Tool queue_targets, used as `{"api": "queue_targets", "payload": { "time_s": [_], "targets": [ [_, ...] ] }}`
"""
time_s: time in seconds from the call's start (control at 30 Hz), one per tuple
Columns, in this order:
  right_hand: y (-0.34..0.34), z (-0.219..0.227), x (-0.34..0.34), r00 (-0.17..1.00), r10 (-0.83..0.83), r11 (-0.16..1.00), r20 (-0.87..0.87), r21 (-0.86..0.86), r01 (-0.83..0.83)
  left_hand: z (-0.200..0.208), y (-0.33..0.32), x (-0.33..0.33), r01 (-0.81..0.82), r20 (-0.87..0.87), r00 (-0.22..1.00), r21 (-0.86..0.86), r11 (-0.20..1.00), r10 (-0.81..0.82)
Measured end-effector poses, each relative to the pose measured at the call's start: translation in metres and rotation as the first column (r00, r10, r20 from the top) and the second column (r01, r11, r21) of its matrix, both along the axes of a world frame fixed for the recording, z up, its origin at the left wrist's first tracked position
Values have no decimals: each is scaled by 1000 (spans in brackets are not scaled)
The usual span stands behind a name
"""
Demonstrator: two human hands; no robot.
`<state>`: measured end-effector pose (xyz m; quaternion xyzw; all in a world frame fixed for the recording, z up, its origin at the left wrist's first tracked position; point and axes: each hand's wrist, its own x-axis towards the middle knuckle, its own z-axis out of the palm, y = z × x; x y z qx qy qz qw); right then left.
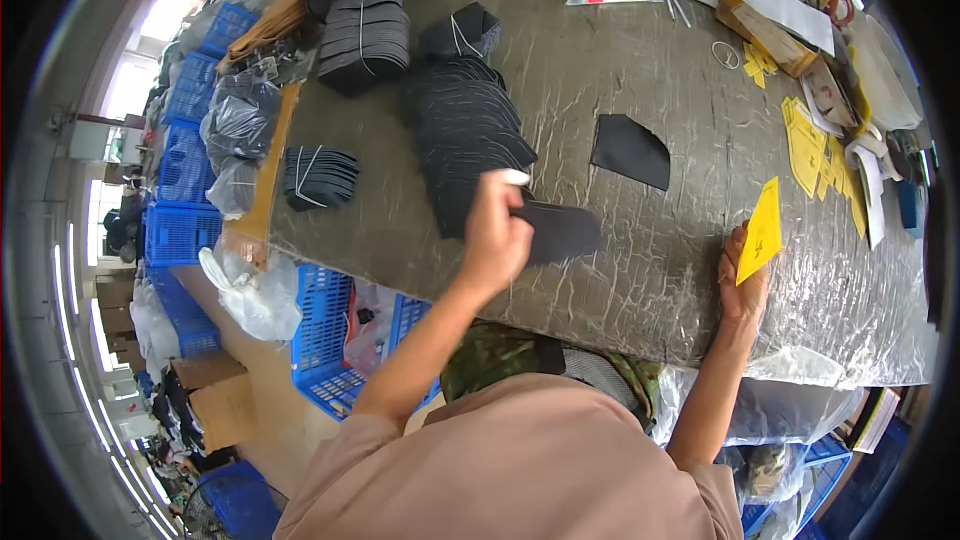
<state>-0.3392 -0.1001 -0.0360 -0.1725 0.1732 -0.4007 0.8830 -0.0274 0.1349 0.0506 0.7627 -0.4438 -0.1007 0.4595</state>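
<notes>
The counter (640,50) is wrapped in wrinkled clear film, and a long fanned stack of black cut pieces (468,135) runs down its middle; everything below is placed from that stack.

At the stack's near end, the left hand (495,230) is closed on one black piece (562,230), which sticks out to the right of the hand and lies low over the counter. A white covering shows on one fingertip (516,177); whether it is tape or a finger cot is hard to tell.

Well to the right of the stack, at the counter's near edge, the right hand (745,285) pinches a yellow tag (762,230) and holds it upright, the heel of the hand resting on the counter.

Between the stack and the yellow tag, farther back, a single black piece (630,150) lies flat on its own. Beyond the right hand, more yellow tags (810,145) are spread near the counter's right side, beside an open cardboard box (785,30).

Behind the stack sit bundles of black pieces tied with white string (365,40), and another tied bundle (318,177) lies to the stack's left near the counter edge. Past that edge, blue plastic crates (180,230) stand on the floor.
</notes>
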Motion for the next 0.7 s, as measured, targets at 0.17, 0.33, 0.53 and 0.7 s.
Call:
{"api": "queue_targets", "payload": {
  "time_s": [0.17,0.33,0.53,0.7],
  "targets": [
    [11,27,24,907,-56,997,-416,-74,28,11,-1,48,-146,518,854,140,979,53],
    [23,39,38,863,-69,977,-501,-208,-42,-19,-116,14,258,429,844,202,945,-322],
    [41,54,32,619,-17,862,-785,-325,-389,-48,-105,-26,334,272,859,345,877,-434],
    [57,79,48,404,-160,662,-901,-401,-633,-43,-34,-59,297,-75,950,-86,951,-303]
  ]
}}
